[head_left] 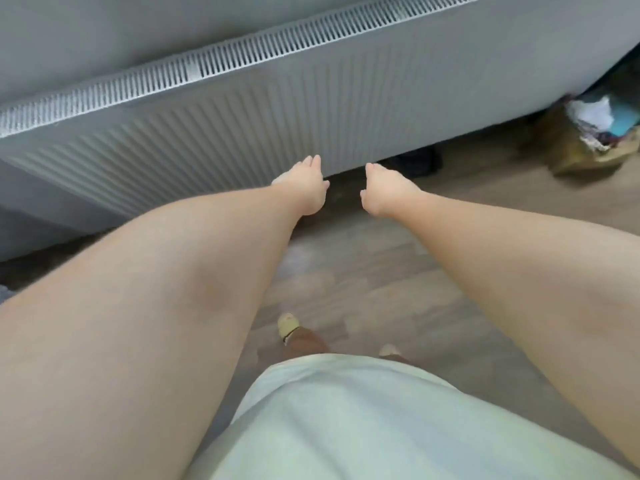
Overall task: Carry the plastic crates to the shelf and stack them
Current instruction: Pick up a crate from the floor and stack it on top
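Here, wood-look floor (363, 271), white radiator (207, 133), both hands (304, 188) empty.

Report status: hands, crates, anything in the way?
Left hand and right hand both empty, fingers loose, reaching forward. No crate or shelf in view. Radiator straight ahead; basket of clutter on floor at right.

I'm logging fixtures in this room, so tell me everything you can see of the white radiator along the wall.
The long white ribbed metal radiator runs across the upper frame, tilted by the camera angle. Its front panel has fine vertical ribs; a slotted grille strip lines the top edge. It looks painted and intact. It stands above the grey wood-look floor, with a dark gap beneath. Nothing visibly touches it; the left hand and right hand reach out in front, empty.
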